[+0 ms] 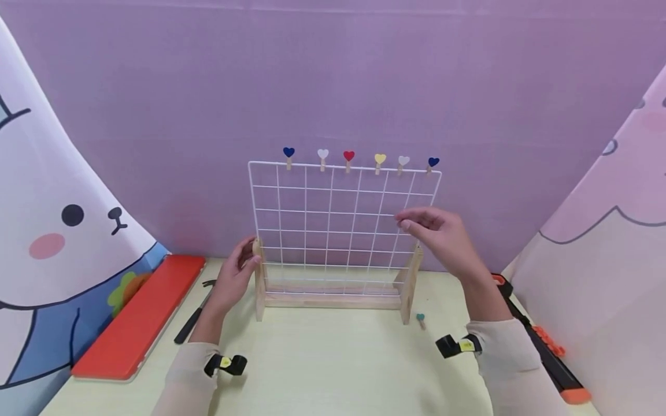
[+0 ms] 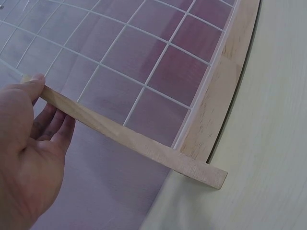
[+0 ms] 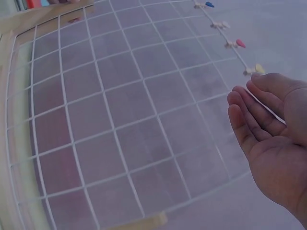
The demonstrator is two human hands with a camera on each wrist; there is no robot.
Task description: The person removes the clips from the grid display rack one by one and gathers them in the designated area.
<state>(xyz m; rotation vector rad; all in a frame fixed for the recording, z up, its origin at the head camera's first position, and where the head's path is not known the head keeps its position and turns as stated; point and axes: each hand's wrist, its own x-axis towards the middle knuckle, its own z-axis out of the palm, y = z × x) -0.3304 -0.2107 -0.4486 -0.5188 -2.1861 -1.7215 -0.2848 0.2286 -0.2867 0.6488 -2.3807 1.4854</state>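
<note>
The white wire grid (image 1: pixel 343 222) stands upright in its wooden base (image 1: pixel 333 299) at the table's (image 1: pixel 333 370) far edge. Left hand (image 1: pixel 236 276) curls round the base's left post, thumb on top. Right hand (image 1: pixel 434 231) hovers by the grid's right side, fingers relaxed and holding nothing, possibly brushing a wire.

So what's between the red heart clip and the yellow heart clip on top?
Nothing: between the red heart clip and the yellow heart clip the white grid shows bare wire, in the head view.
</note>
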